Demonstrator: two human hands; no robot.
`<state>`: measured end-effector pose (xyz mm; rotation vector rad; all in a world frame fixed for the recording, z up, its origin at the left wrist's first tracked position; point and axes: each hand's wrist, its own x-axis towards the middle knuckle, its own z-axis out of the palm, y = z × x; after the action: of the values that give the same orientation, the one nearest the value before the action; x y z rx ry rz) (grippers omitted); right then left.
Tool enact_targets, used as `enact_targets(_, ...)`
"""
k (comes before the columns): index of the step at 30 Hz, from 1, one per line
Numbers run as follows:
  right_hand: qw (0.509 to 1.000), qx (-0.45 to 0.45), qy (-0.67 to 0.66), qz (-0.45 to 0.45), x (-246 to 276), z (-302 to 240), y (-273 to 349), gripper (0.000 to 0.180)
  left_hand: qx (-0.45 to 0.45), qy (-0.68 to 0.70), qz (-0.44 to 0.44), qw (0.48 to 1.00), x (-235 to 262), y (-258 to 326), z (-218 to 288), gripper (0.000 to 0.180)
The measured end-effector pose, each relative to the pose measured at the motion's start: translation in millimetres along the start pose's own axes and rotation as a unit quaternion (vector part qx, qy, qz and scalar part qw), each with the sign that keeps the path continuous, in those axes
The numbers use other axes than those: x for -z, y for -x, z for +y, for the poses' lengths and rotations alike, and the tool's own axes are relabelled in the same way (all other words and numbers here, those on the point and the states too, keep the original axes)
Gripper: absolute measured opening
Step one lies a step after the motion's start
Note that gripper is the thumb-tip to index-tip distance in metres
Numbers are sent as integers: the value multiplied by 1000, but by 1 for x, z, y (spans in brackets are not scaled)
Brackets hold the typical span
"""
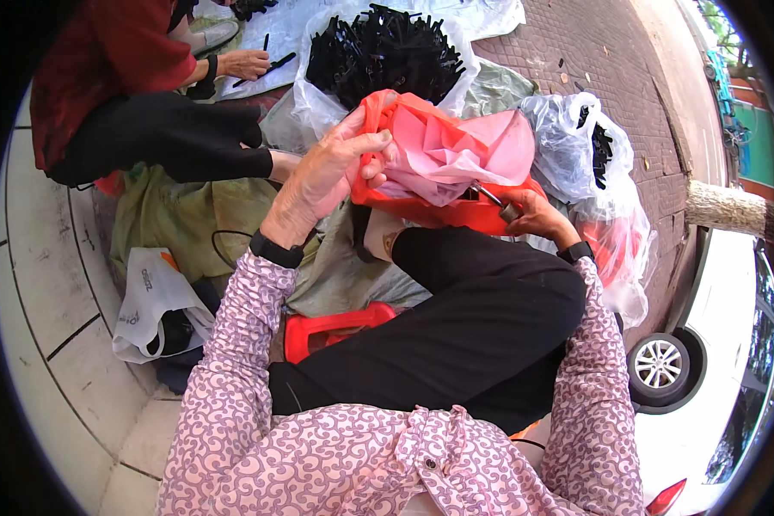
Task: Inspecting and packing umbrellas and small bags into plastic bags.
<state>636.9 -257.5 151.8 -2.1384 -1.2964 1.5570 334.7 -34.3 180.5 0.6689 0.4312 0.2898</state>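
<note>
Left hand [340,168]: fingers closed on upper edge of red bag [434,209], presumably steadying it | Bag: raised between both hands, beyond legs [456,318] | Right hand [537,217]: fingers gripping rod [490,196] at bag; far end unclear.

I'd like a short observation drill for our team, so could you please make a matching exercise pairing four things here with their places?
Things:
1. Red plastic bag
2. Large pile of black strips
3. Red stool
4. White car

Places:
A. Partly hidden behind a black trouser leg
B. At the lower right of the picture
C. In the grip of the left hand
D. In an open bag at the top

Pairs: 1-C, 2-D, 3-A, 4-B
</note>
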Motion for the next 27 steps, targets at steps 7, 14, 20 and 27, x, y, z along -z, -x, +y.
enact_targets(7, 999, 23, 28, 16, 12, 0, 5, 59, 10, -11, -32, 999, -3, -2, -1, 59)
enact_targets(14, 996, -45, -29, -67, 12, -26, 13, 62, 12, 29, -7, 999, 12, 1, 0, 56)
enact_targets(20, 996, 44, -74, 31, 10, -28, 21, 41, 24, 46, -23, 998, 12, -5, -6, 51)
enact_targets(27, 996, 83, -35, 7, -4, 16, 12, 41, 10, 69, -34, 997, 14, -8, -4, 51)
